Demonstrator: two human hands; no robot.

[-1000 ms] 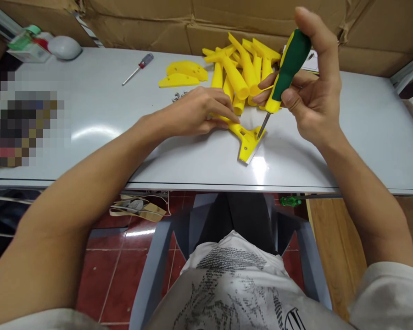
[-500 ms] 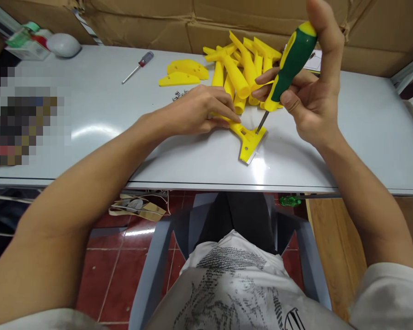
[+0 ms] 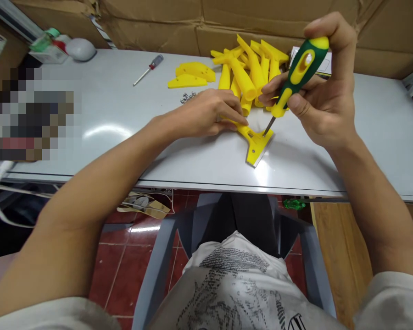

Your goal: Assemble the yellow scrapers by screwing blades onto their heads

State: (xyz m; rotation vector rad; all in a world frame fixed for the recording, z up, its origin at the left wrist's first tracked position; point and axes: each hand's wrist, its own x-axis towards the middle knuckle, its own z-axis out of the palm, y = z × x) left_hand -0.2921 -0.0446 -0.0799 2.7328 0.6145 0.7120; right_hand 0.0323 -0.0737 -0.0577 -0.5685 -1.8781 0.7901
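My left hand point(image 3: 223, 112) is closed around the handle of a yellow scraper point(image 3: 257, 144), which lies on the table with its metal blade edge facing the lower right. A screwdriver point(image 3: 298, 78) with a green and yellow handle is held in my right hand point(image 3: 330, 101). Its tip meets the scraper head at the upper of two fastening points, while a screw shows at the lower one. The index finger rests over the butt of the screwdriver, with thumb and other fingers about the grip. Most of the scraper handle is hidden beneath my left hand.
Behind my hands is a pile of yellow scraper handles point(image 3: 244, 75). Two yellow plates point(image 3: 192, 75) and several small screws point(image 3: 187, 97) lie left of it. A second screwdriver point(image 3: 148, 69) is farther left, near a white rounded object point(image 3: 80, 49). Cardboard point(image 3: 151, 23) lines the back.
The screwdriver handle has turned, showing a different face, and my right fingers have shifted around it. The view has swung slightly left. My left hand still holds the scraper.
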